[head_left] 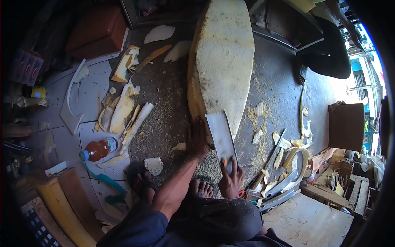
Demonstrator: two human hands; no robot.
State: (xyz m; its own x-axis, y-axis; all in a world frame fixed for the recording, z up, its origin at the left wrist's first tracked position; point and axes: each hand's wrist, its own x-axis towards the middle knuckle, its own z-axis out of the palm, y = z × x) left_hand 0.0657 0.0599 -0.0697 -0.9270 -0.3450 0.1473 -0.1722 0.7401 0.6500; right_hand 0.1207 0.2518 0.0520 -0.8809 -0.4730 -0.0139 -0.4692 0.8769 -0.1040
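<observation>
A long, tapered block of yellowish foam [224, 61] lies on the dark floor in front of me, its narrow end toward my feet. My left hand [198, 140] rests with fingers stretched along the left side of that near end. In my right hand [231, 179] is the near end of a wide, flat metal blade [221, 136]. The blade's far part lies over the foam's narrow tip, just right of my left hand. My right fingers lie over the blade; its exact kind of tool cannot be made out. Foam crumbs [207, 168] cover the floor below.
Foam offcuts [123, 109] and a bottle of orange-brown liquid [98, 149] lie on the left, near a teal strap [109, 183]. A brown padded seat [98, 33] stands far left. Long-bladed tools [284, 187] and a cardboard box [346, 125] are right; another person's leg [329, 53] shows far right.
</observation>
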